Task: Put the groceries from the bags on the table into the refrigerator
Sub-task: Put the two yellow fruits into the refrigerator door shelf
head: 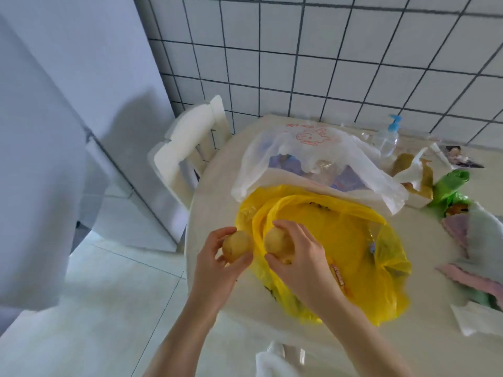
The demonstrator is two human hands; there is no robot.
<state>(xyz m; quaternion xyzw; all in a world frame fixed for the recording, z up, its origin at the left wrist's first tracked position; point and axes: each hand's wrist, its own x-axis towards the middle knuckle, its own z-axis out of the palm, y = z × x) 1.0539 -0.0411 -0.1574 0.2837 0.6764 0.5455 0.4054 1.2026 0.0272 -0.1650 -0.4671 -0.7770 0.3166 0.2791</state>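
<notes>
My left hand (pixel 216 263) grips a round yellow-brown potato (pixel 236 245) just left of the yellow plastic bag (pixel 343 240), over the table's left edge. A second potato (pixel 276 242) is held by my right hand (pixel 296 257) above the mouth of the yellow bag. Behind it lies a white translucent bag (pixel 313 159) with a red drawing and packets inside. The white refrigerator (pixel 46 118) stands at the left with its doors closed.
A white chair (pixel 190 148) stands between the refrigerator and the round pale table (pixel 212 191). On the table's right lie a green bag (pixel 449 191), a pump bottle (pixel 388 137), a brown paper package (pixel 413 170) and pastel cloths (pixel 468 235). A tiled wall rises behind.
</notes>
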